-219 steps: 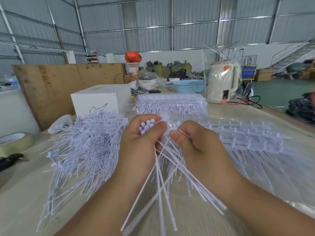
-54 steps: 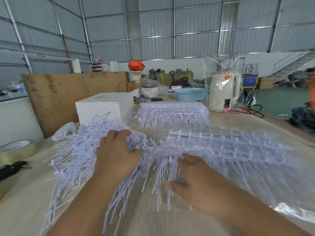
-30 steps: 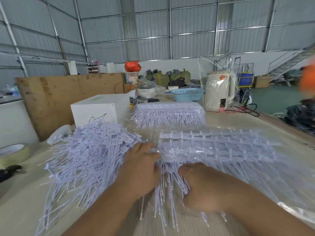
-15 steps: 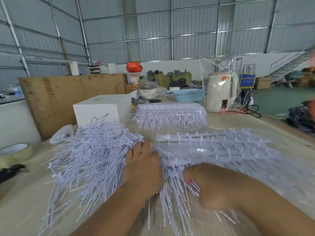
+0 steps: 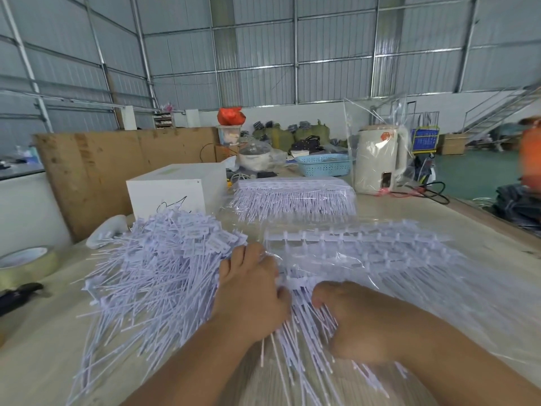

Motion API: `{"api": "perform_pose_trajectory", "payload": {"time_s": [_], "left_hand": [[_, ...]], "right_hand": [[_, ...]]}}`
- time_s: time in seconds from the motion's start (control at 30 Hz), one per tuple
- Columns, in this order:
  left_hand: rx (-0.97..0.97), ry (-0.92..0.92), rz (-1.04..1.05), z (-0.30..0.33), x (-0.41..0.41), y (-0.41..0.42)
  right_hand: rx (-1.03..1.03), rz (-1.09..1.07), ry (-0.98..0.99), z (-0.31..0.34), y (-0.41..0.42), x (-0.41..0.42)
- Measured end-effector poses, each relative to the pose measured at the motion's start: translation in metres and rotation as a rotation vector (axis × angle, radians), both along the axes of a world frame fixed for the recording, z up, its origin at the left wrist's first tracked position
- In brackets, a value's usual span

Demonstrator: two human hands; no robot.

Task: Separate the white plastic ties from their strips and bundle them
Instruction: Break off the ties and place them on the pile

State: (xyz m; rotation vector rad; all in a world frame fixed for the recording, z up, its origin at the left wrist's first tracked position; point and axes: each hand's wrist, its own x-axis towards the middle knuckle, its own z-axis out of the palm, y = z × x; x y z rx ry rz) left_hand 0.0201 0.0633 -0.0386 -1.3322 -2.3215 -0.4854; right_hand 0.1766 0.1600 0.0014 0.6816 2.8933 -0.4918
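Observation:
A heap of loose white ties (image 5: 158, 276) lies on the left of the table. Right of it, strips of joined ties (image 5: 380, 253) lie stacked on clear plastic wrap. My left hand (image 5: 251, 291) lies with fingers stretched forward on the left end of that stack, its thumb beside a strip's end. My right hand (image 5: 360, 320) is curled round the thin tails of the ties at the near edge of the stack; its fingertips are hidden under them.
A further wrapped pack of tie strips (image 5: 292, 197) lies behind, next to a white box (image 5: 167, 191). A tape roll (image 5: 26, 262) and a dark tool (image 5: 17, 294) sit at the left edge. A bagged kettle (image 5: 380, 159) and blue basket (image 5: 323, 165) stand at the back.
Earlier both hands held a small bunch of ties up; that bunch is gone from my hands. Both hands then came down onto the stacked strips, and the right hand curled round the tails.

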Motion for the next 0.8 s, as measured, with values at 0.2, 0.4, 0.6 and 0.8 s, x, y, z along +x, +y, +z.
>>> {"api": "perform_pose_trajectory", "payload": {"time_s": [0.2, 0.4, 0.6, 0.8], "left_hand": [[0.156, -0.079, -0.080, 0.005, 0.003, 0.001], [0.255, -0.241, -0.160, 0.007, -0.001, -0.004], [0.275, -0.261, -0.325, 0.011, 0.005, -0.008], [0.234, -0.407, -0.401, 0.015, 0.005, -0.011]], "right_hand": [[-0.046, 0.013, 0.065, -0.005, 0.004, -0.004], [-0.018, 0.013, 0.357, -0.003, 0.021, -0.010], [0.203, 0.085, 0.388, -0.021, 0.032, -0.017], [0.227, 0.094, 0.605, -0.018, 0.026, -0.021]]}}
